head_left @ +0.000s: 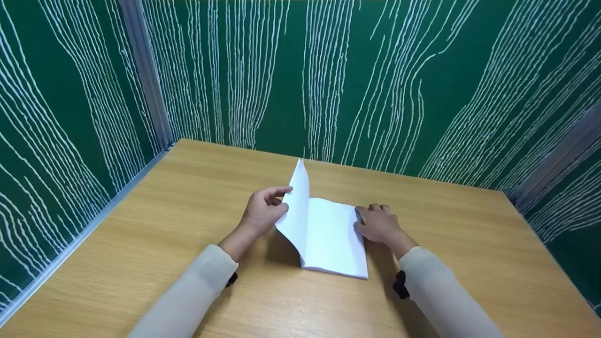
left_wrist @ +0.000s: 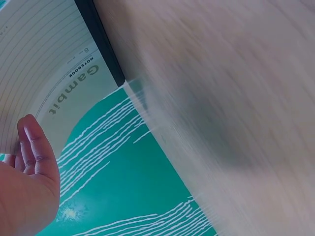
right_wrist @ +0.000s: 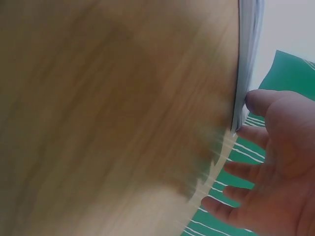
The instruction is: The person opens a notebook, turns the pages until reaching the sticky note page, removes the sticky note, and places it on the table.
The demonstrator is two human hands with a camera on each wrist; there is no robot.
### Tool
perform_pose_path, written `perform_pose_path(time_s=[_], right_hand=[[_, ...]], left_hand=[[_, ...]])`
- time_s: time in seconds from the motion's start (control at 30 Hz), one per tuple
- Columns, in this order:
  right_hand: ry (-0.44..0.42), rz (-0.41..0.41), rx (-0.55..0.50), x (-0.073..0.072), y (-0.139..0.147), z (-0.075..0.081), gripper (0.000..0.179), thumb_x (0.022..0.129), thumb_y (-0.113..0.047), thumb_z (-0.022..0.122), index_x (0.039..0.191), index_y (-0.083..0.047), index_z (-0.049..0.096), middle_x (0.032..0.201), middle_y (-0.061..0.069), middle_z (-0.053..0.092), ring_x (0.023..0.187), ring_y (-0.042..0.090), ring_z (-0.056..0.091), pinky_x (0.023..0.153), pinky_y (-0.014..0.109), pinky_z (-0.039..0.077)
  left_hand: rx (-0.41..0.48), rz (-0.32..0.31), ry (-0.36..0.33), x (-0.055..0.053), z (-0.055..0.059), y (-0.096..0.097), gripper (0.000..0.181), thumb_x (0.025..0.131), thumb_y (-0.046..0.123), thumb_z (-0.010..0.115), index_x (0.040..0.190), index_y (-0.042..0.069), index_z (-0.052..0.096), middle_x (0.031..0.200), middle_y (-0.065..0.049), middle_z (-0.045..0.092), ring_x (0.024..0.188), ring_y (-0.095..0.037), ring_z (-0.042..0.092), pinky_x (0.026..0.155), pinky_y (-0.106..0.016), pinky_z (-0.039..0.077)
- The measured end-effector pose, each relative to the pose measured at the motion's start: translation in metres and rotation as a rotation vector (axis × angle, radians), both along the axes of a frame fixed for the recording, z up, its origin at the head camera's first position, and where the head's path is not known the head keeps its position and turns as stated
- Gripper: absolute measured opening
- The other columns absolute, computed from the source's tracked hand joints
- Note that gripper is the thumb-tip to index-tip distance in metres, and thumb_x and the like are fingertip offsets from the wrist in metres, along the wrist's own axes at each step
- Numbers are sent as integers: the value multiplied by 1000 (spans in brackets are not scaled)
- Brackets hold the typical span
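Note:
A white-paged notebook (head_left: pixel 334 237) lies open on the wooden table. Its raised left leaves (head_left: pixel 296 206) stand nearly upright and curve, pinched by my left hand (head_left: pixel 263 211) between thumb and fingers. In the left wrist view, the outer side shows a lined sheet (left_wrist: pixel 34 44) printed "Gambit NOTEBOOK", a dark spine (left_wrist: pixel 101 42) and the left hand's fingers (left_wrist: pixel 37 147) against it. My right hand (head_left: pixel 379 223) rests at the upper right edge of the notebook. In the right wrist view its thumb touches the page edges (right_wrist: pixel 248 59), and the other fingers spread over the table.
The light wooden table (head_left: pixel 202 178) reaches back to a green wall (head_left: pixel 281 94) with wavy white lines. Similar green panels stand at left and right. Dark wrist devices (head_left: pixel 400 284) sit under both sleeves.

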State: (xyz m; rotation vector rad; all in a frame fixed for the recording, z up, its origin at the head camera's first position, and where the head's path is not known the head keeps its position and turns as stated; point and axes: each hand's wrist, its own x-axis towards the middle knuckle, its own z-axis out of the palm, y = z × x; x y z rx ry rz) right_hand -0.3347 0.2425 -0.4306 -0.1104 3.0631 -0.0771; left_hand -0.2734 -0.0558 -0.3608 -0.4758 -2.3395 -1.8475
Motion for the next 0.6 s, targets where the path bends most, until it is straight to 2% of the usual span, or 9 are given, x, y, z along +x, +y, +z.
perform_pose_path(time_s=[0.6], right_hand=[[33,7,-62,-1,0,-2,53,81,-40,53,128,-19,44,130,17,38,120,40,24,91,62,27]], left_hand=[[8,-1,-15,1,0,2,34,79,3,53,112,6,58,112,-8,58,85,-21,53,72,-25,48]])
